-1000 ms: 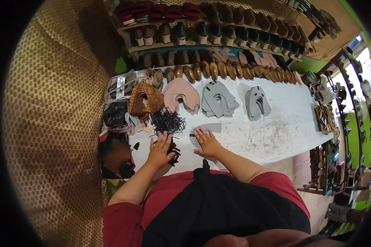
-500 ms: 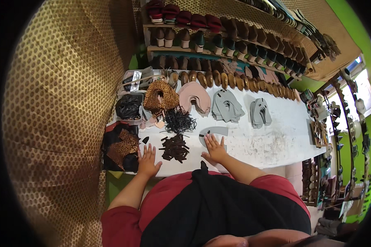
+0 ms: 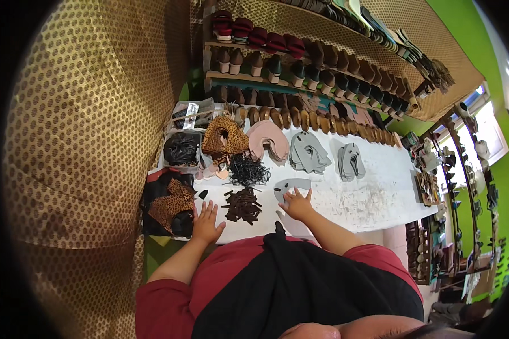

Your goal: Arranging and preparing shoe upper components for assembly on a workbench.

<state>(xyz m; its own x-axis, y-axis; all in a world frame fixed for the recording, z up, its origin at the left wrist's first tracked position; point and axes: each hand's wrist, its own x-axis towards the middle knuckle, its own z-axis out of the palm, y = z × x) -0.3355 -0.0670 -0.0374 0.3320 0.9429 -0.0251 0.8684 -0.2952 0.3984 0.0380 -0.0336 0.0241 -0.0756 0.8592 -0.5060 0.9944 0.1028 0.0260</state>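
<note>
My right hand (image 3: 299, 205), fingers apart, rests over the near edge of a curved grey shoe-upper piece (image 3: 293, 184) with small dark marks on it. On the white table (image 3: 345, 212) at the near left, my left hand (image 3: 207, 222) lies flat with its fingers stretched out and nothing in it. Just beyond its fingertips is a small black scrap (image 3: 203, 194). Between the hands sits a pile of short dark brown strips (image 3: 242, 205), with a tangle of thin black strips (image 3: 247, 170) behind it.
Stacked uppers stand farther back: leopard-print (image 3: 225, 138), pink (image 3: 267, 139) and two grey piles (image 3: 309, 153). A box of black and leopard scraps (image 3: 169, 204) is at the left. Brown soles (image 3: 305, 120) line the back, below shelves of heeled shoes (image 3: 297, 73). A patterned curtain (image 3: 90, 141) hangs left.
My right hand has drawn back slightly toward the near right, showing more of the grey piece. The left hand stays nearly in place. The whole view has tilted a little.
</note>
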